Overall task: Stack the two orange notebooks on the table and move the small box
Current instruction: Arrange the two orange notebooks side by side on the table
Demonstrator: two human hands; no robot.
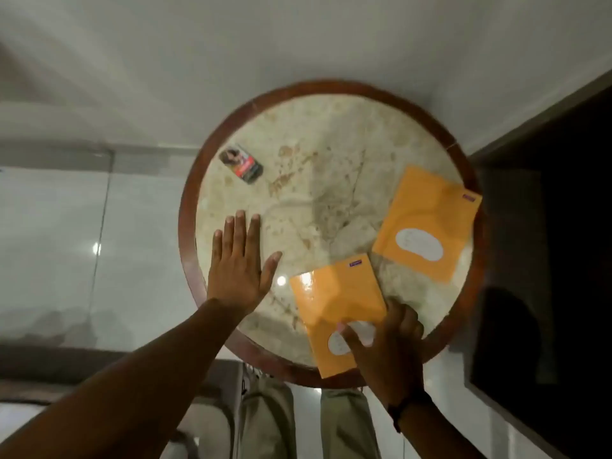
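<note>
Two orange notebooks lie apart on the round marble table [331, 154]. The near notebook [334, 299] overhangs the front edge; my right hand [387, 346] grips its near right corner, thumb on its white label. The far notebook [427, 220] rests at the right, one corner over the rim. A small dark box [241, 164] with a picture and red print sits at the far left. My left hand [236, 260] lies flat on the tabletop, fingers spread, below the box and left of the near notebook.
The table has a raised reddish wooden rim [188, 207]. Glossy pale floor tiles surround it. A dark cabinet or wall [546, 243] stands close on the right. My legs in light trousers [308, 422] are under the near edge.
</note>
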